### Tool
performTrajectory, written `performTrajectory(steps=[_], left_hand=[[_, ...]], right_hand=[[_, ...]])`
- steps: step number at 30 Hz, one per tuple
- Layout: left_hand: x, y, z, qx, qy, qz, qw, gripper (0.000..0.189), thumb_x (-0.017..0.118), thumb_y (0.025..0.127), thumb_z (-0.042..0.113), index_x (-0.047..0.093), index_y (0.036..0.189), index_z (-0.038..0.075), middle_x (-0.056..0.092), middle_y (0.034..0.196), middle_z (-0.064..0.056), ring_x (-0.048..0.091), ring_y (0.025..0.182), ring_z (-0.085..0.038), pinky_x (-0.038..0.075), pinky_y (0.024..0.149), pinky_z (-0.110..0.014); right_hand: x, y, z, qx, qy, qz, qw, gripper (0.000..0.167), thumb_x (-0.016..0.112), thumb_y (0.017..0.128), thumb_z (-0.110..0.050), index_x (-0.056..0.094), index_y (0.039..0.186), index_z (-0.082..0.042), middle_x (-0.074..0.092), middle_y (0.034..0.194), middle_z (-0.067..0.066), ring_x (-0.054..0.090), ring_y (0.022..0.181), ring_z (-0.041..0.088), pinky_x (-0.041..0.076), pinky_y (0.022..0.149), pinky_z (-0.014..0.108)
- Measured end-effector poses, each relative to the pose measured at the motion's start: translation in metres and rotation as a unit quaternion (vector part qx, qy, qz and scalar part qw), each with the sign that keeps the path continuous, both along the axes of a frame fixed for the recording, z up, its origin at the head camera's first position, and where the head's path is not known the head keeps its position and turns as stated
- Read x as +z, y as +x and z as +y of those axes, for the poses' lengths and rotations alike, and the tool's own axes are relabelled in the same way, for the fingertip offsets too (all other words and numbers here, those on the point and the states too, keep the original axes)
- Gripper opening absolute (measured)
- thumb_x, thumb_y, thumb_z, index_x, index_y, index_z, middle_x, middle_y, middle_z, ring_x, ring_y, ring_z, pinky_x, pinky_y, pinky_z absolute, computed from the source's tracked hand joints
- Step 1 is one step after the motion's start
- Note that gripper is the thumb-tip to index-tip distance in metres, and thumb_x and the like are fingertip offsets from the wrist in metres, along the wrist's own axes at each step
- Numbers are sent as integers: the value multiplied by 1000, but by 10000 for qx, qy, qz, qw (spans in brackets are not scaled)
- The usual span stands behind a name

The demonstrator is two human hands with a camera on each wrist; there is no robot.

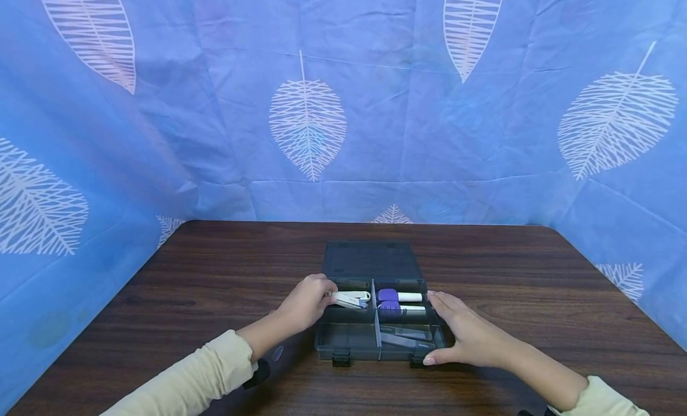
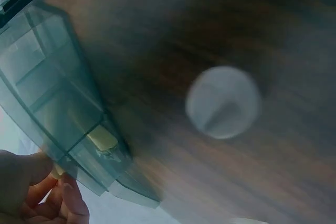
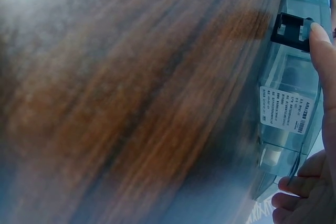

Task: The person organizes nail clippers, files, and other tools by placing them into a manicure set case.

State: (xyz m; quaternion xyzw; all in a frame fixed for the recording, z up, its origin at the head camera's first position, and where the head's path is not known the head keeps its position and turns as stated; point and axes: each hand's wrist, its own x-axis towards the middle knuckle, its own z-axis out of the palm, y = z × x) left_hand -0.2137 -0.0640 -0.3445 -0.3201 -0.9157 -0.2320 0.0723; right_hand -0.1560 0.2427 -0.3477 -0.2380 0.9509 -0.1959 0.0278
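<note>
A dark see-through divided box (image 1: 347, 338) stands on the table with its lid (image 1: 370, 260) laid back behind it. My left hand (image 1: 308, 300) pinches a slim white tool with a hole in its end (image 1: 351, 298) at the back left compartment; its exact kind is unclear. Two purple-and-white tubes (image 1: 399, 303) lie in the back right compartment, and flat grey strips (image 1: 399, 338) in the front right one. My right hand (image 1: 464, 332) rests against the box's right side with fingers extended. Its thumb touches the front near a black latch (image 3: 291, 31).
Dark wood-grain table (image 1: 214, 267) surrounds the box. A printed white label (image 3: 286, 109) is on the box in the right wrist view. Blue cloth with white leaf prints (image 1: 354, 136) hangs behind the table and along its sides.
</note>
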Motion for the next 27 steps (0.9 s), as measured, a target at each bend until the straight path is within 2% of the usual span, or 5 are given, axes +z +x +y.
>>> performTrajectory(steps=[8,17,27], left_hand=[[2,-4,1,59,-240,-311,9992,13,66,83,5,71,94,0,67,92,-11,62,84,-23,53,72,-35],[7,-16,-2,-222,-465,-632,9967,9,68,81,4,73,87,2,72,86,-9,64,71,-16,51,60,-27],[12,-20,1,-107,-955,-640,9933,4,72,78,5,75,81,6,71,81,-5,64,71,-14,53,62,-25]], right_hand=[[0,1,-1,-1,40,-10,10000,111,67,69,-63,25,142,9,28,144,33,26,131,51,30,97,67],[1,1,-2,-122,239,-39,9996,113,65,68,-66,26,141,11,28,143,34,26,131,52,31,97,67],[1,2,-2,-206,352,-17,9992,113,64,67,-69,30,139,12,30,142,34,28,131,51,31,98,66]])
